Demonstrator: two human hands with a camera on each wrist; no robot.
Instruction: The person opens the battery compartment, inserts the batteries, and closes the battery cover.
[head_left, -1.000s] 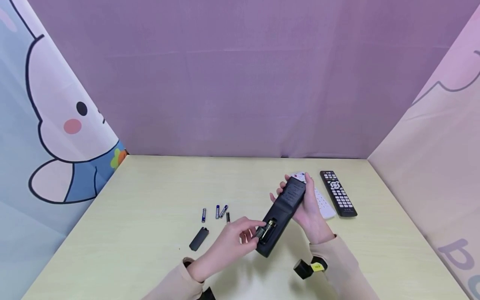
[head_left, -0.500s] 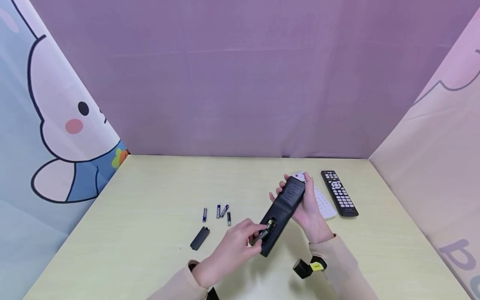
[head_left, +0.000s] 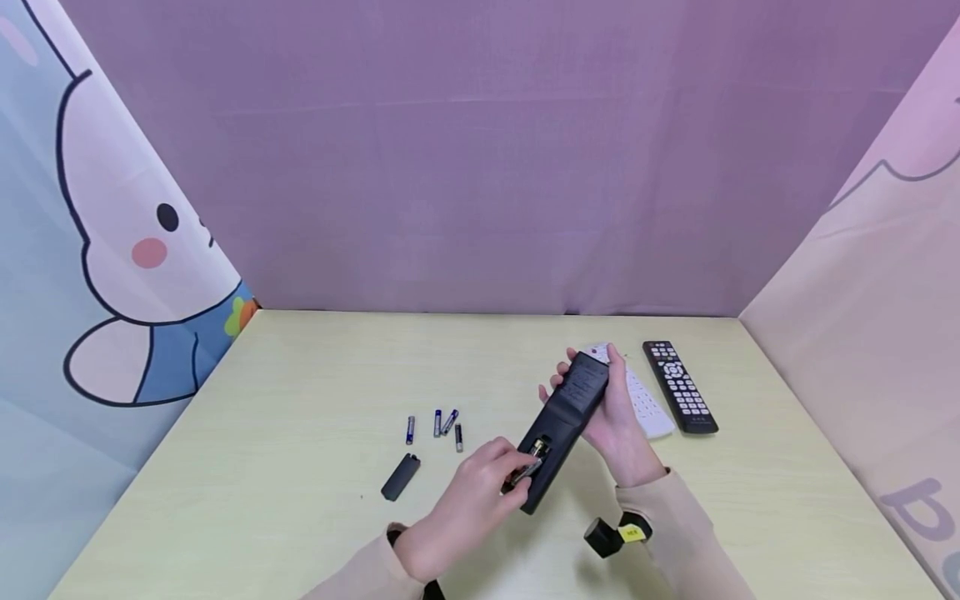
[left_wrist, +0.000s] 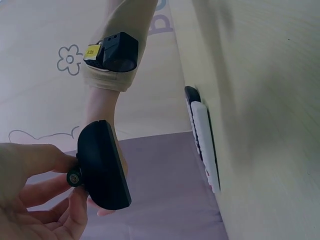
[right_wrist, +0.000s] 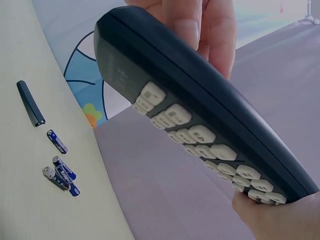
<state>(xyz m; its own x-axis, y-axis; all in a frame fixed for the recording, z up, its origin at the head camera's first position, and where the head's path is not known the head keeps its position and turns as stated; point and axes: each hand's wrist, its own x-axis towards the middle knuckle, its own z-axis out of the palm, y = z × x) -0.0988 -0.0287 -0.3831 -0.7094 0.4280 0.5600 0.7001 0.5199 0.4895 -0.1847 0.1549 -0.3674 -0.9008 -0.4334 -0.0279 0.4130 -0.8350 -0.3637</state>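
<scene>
My right hand (head_left: 618,429) holds a black remote control (head_left: 573,400) above the table, its back turned up and its battery compartment uncovered. At the compartment, my left hand (head_left: 472,496) pinches a battery (left_wrist: 74,177) between thumb and fingers; its round end shows in the left wrist view. Gold-coloured metal of a battery (head_left: 539,448) shows inside the compartment, beside the left fingertips. The right wrist view shows the remote's white buttons (right_wrist: 200,134) on the underside, with left-hand fingers (right_wrist: 186,30) behind its far edge.
Several loose batteries (head_left: 437,423) lie on the table (head_left: 315,400) left of the hands. Nearer the front lies the black battery cover (head_left: 401,477). A white remote (head_left: 648,408), partly behind the right hand, and another black remote (head_left: 679,387) lie at the right.
My left hand has shifted slightly right, and the pinched battery has tilted and moved closer into the compartment. The right hand and its remote have stayed nearly still.
</scene>
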